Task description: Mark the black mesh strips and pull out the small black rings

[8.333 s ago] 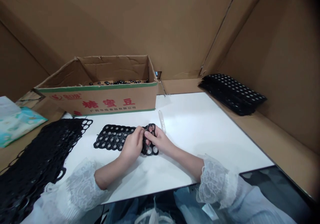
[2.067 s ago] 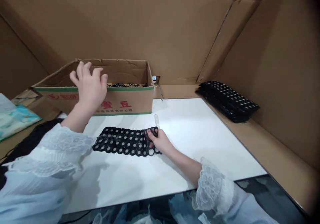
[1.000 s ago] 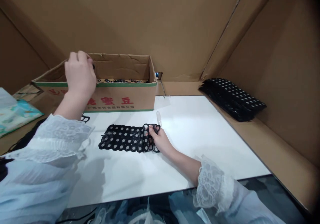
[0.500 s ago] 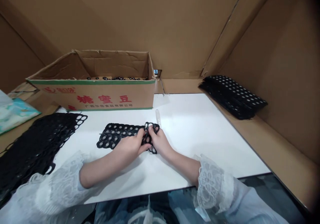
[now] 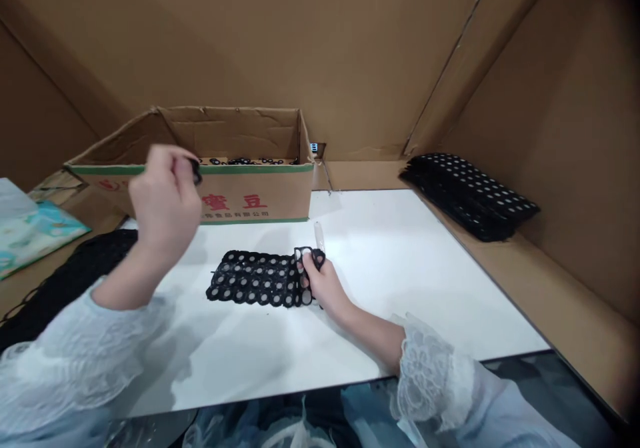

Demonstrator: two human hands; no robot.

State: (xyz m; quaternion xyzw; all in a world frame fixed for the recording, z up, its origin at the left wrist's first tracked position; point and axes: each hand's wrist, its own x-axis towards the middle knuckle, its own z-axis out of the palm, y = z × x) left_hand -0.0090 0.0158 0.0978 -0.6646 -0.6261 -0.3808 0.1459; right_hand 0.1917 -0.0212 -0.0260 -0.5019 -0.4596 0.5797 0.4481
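Observation:
A flat black sheet with rows of round light spots (image 5: 255, 279) lies on the white board. Its right end is pinched by my right hand (image 5: 320, 278), where a ring-patterned edge sticks up between thumb and fingers. My left hand (image 5: 167, 198) is raised in front of the cardboard box (image 5: 260, 191), fingers closed on a small black piece (image 5: 195, 171). Small black rings (image 5: 240, 161) show inside the box. At the left, partly behind my sleeve, lies a heap of black perforated sheets (image 5: 70, 271).
A stack of black spotted sheets (image 5: 470, 191) rests on the cardboard ledge at the right. A green and white plastic packet (image 5: 43, 235) lies at the far left. Behind the sheet is a narrow clear strip (image 5: 319, 235). Cardboard walls surround the white board (image 5: 400, 268).
My left hand has left the sheet's right end and moved up and left to the box, with a small black piece in it. My right hand still grips the sheet.

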